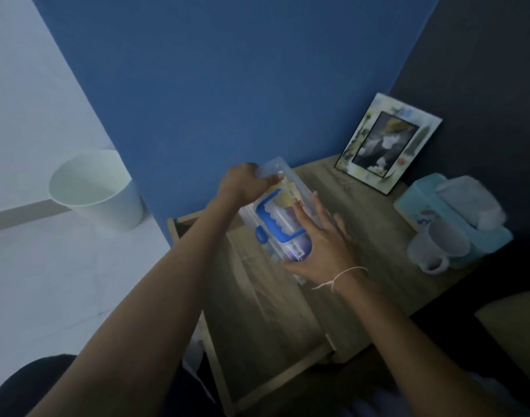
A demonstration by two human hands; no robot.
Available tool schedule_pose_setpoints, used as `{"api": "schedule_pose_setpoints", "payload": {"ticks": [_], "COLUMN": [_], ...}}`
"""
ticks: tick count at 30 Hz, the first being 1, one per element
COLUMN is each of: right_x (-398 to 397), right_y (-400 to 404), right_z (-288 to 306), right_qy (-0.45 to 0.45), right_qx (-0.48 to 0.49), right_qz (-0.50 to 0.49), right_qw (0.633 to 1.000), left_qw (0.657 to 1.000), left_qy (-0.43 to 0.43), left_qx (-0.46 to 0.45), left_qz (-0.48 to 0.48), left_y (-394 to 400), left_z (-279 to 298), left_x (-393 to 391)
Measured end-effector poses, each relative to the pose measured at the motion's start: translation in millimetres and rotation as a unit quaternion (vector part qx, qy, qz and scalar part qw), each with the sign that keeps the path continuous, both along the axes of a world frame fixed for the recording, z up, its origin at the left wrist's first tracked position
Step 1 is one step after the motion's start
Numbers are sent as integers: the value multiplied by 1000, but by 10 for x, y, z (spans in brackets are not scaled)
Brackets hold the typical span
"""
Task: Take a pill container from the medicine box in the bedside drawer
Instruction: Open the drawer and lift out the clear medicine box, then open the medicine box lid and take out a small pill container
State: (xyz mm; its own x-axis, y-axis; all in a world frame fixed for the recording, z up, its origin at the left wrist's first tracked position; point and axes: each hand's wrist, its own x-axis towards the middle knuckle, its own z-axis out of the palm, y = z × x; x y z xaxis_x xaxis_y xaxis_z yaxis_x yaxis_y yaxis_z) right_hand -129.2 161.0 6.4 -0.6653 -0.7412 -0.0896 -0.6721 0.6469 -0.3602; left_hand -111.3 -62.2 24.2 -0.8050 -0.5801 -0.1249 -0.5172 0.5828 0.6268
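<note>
dim, bluish light; brighter on the left floor (31,266), right side in shadow, motion blur, wide-angle tilt.

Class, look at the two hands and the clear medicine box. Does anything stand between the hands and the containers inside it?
Yes. The medicine box looks closed: its clear lid with the blue handle covers the containers. The left hand grips its far end; the right hand its near end.

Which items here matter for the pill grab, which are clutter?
Job: medicine box, held by left hand and right hand; open bedside drawer.

Clutter: photo frame, tissue box, mug, white bin.
</note>
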Motion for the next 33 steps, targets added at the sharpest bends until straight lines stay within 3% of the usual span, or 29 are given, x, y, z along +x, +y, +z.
{"api": "schedule_pose_setpoints", "payload": {"ticks": [9, 12, 14, 17, 19, 23, 33], "right_x": [-392, -390, -367, -178, 39, 280, -92], "right_y": [148, 150, 179, 243, 275, 277, 119], "right_z": [-117, -131, -145, -251, -407, -740, -985], "right_qy": [-54, -55, -21, 83, 107, 156, 195], "right_qx": [32, 31, 21, -68, -155, -208, -327], "right_qz": [20, 30, 27, -33, -75, -93, -121], "right_qw": [998, 998, 999, 994, 979, 961, 917], "left_qw": [997, 996, 993, 974, 963, 958, 956], "left_qy": [31, 71, 117, 155, 169, 140, 153], "left_qx": [66, 55, 1, -161, -197, -207, -187], "left_qz": [5, 17, 11, -29, -67, -141, -168], "left_y": [182, 242, 348, 542, 654, 693, 573], "left_z": [-469, -464, -457, -536, -627, -786, -834], "left_x": [-108, -37, 63, 286, 450, 638, 296]}}
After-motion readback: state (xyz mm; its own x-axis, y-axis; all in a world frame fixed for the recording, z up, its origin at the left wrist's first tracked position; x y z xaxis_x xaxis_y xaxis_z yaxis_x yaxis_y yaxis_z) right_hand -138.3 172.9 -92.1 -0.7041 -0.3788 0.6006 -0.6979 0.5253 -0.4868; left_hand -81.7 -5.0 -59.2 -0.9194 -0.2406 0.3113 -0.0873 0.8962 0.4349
